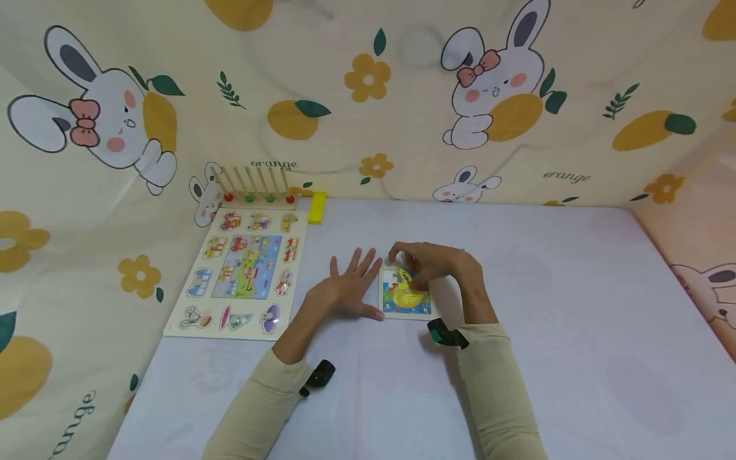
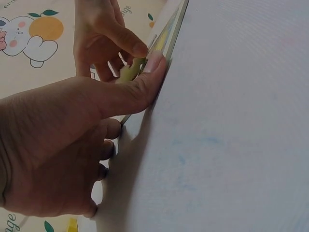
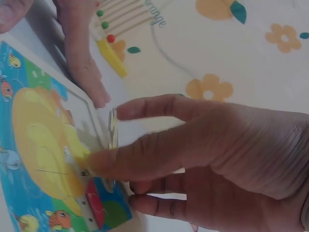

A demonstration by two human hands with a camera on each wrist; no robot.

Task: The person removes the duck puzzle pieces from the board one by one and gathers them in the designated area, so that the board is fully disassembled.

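A small jigsaw puzzle (image 1: 407, 305) with a yellow duck picture lies on the white table in front of both hands. Its upper left part shows a bare white gap in the right wrist view. My right hand (image 1: 434, 260) is over the puzzle and pinches a thin puzzle piece (image 3: 113, 130) between thumb and fingers. That piece stands nearly edge-on in the right wrist view, so most of its picture is hidden. Spread fingers of my left hand (image 1: 347, 291) rest on the table left of the puzzle, the thumb (image 2: 153, 65) touching the frame's edge.
A large picture board (image 1: 172, 329) with vehicle and toy pieces lies at the left. Behind it stands a peg rack (image 1: 259, 203) with red and green beads, beside a yellow block (image 1: 317, 208). Printed cloth (image 1: 402, 140) hangs behind the table.
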